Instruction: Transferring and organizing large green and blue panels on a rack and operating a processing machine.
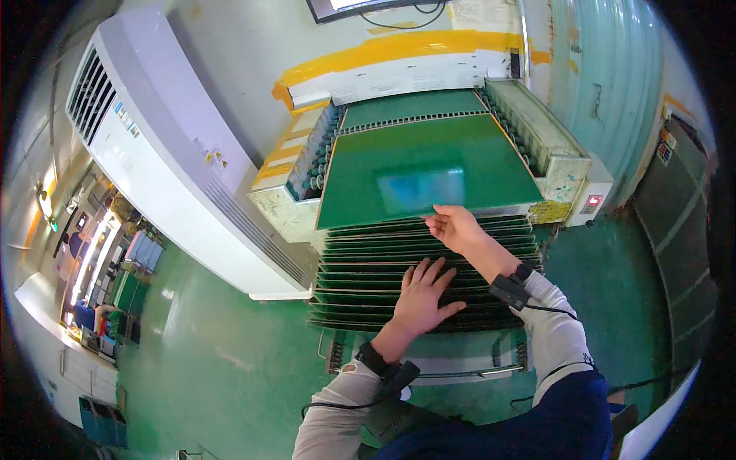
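A large flat green panel (418, 157) with a glossy surface lies on a roller conveyor (313, 182), its near edge jutting out toward me. My right hand (458, 230) pinches that near edge, right of its middle, between thumb and fingers. Below it, many thin green panels stand on edge in close rows in a rack (337, 337). My left hand (420, 300), fingers spread, rests on the top edges of these upright panels (360, 282). Behind the large panel, a second green panel (418, 105) lies farther in on the conveyor.
A tall white floor-standing air conditioner (176, 153) rises at the left. Beside the conveyor's right side sits a control box (590, 201) with a red display. A dark panel (678, 230) stands far right. Part of a monitor (337, 9) shows above, with a hanging cable.
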A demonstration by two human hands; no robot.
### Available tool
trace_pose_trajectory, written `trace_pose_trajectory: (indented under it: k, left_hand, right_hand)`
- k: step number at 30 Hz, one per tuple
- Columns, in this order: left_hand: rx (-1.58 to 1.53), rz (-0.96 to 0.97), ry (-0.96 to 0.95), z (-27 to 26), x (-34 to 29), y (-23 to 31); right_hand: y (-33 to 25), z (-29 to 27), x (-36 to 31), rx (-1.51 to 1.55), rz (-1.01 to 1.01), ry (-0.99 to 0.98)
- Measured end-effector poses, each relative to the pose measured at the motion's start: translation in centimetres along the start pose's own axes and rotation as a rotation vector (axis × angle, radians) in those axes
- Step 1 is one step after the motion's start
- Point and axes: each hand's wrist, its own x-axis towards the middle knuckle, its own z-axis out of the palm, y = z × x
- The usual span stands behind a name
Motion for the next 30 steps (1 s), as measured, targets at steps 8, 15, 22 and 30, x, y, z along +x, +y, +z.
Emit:
trace_pose_trajectory:
  k: [8, 15, 22, 30]
  left_hand:
    - [0.008, -0.013, -0.024, 0.0, 0.2, 0.0]
    - [0.039, -0.022, -0.064, -0.1, 0.6, 0.4]
    - [0.054, -0.041, -0.067, 0.1, 0.8, 0.3]
    - [0.07, -0.039, -0.081, 0.4, 0.9, 0.4]
  right_hand:
    - [0.2, 1.6, 0.1, -0.009, -0.018, 0.016]
    - [0.1, 0.4, 2.5, 0.049, -0.062, 0.036]
    - [0.1, 0.4, 3.4, 0.038, -0.017, 0.019]
    - [-0.2, 0.3, 4.3, 0.037, -0.036, -0.01]
